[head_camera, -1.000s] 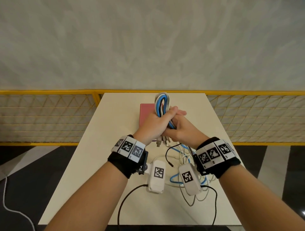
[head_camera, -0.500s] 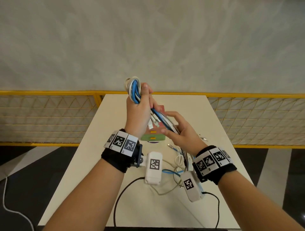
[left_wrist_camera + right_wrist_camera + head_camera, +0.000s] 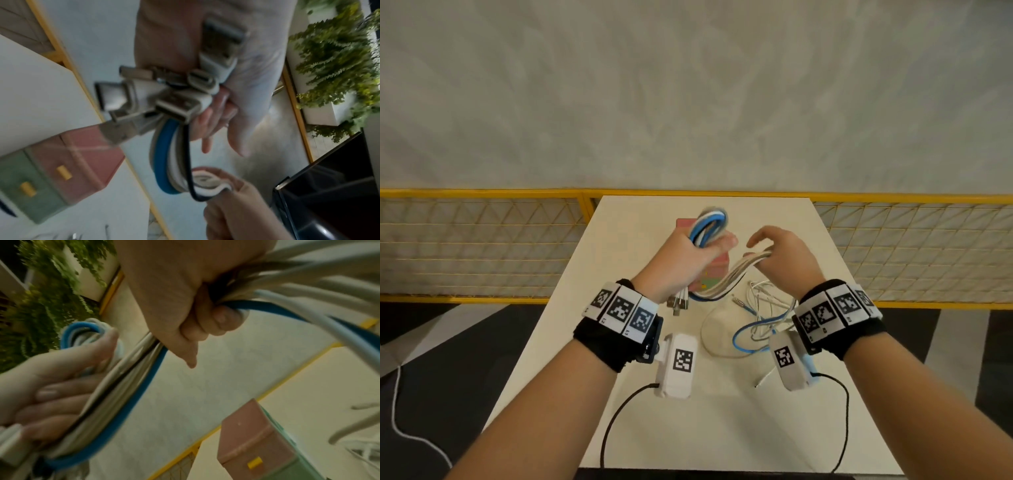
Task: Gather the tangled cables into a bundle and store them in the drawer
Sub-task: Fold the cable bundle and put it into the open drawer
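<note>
both hands are lifted above the table (image 3: 640, 421), over its far half. the left hand (image 3: 681, 260) has its fingers clenched around a folded loop of cables (image 3: 709, 226), blue, white and grey; the loop sticks out of the fist toward 12 o'clock, and the plugs (image 3: 679, 305) hang out of the bottom of the fist toward 6 o'clock. in the left wrist view the plugs (image 3: 164, 97) lie bunched against the palm.

the right hand (image 3: 780, 260) is at 3 o'clock of the left one, near it but not touching. its fingers are curled around the same strands, which run in a sagging arc from one fist to the other. in the right wrist view the blue strand (image 3: 127, 410) goes along the outside of this arc.

the rest of the cables, the loose tangle (image 3: 760, 318), lies on the table under the right wrist, at 5 o'clock from the hands, close to the right edge.

the drawer box (image 3: 714, 270), pink above and green below, stands on the table just behind and under the hands; both its drawers look closed in the wrist views.

the near half of the table is open room. a yellow fence (image 3: 482, 246) runs along the far edge, on both sides.
</note>
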Demonstrator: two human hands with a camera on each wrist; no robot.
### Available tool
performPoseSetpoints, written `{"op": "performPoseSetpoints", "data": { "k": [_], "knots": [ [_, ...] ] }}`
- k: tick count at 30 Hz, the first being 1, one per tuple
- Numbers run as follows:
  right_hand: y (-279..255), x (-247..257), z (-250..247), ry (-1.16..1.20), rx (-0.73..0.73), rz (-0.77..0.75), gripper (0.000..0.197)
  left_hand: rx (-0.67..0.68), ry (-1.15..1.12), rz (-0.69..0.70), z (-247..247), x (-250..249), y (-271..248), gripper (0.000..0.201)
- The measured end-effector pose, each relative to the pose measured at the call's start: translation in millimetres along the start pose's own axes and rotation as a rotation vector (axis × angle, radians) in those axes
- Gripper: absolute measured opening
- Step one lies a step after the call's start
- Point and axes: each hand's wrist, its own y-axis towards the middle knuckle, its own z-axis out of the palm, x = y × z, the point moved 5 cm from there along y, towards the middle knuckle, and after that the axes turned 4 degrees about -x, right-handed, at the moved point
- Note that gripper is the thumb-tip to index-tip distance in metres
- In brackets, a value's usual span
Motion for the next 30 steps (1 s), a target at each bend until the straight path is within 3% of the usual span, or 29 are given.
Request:
{"op": "performPoseSetpoints", "data": {
  "k": [6, 10, 12, 15, 18, 21, 23, 24, 27, 28, 30],
  "knots": [
    [-5, 27, -6, -0.082, -0.031, -0.098, 0.041, 0.207, 0.136, -0.113, 28, 19, -3, 0.044],
    [-8, 24, -2, -0.036, -0.018, -0.099, 0.032, 0.201, 0.233, -0.053, 26, 19, 0, 0.014],
    [-8, 24, 0, 0.087, 0.037, -0.139, 0.02, 0.168, 0.251, 0.001, 23, 17, 1, 0.009],
    [-10, 24, -4, 0.302, 0.152, -0.193, 0.006, 0.109, 0.072, -0.027, 19, 22, 2, 0.023],
    [-16, 11, -1, 0.453, 0.256, -0.128, 0.016, -0.071, -0.272, -0.121, 8, 23, 5, 0.032],
    [-24, -8, 16, 0.323, 0.261, -0.15, 0.012, -0.149, -0.555, -0.136, 0, 15, 16, 0.022],
    [-21, -21, 26, 0.202, 0.267, -0.159, 0.009, -0.169, -0.57, -0.11, -3, 11, 20, 0.018],
    [-20, -25, 28, 0.185, 0.293, -0.146, 0.022, -0.178, -0.516, -0.096, -5, 9, 19, 0.018],
    [-12, -14, 11, 0.301, 0.268, -0.18, 0.102, -0.164, -0.255, -0.019, -10, 3, 18, 0.038],
    [-10, 0, -2, 0.36, 0.204, -0.233, 0.112, -0.152, -0.179, 0.001, -11, 1, 18, 0.04],
    [-7, 31, -19, 0.437, 0.133, -0.356, 0.097, -0.11, -0.106, 0.018, -9, -1, 19, 0.034]
  ]
}}
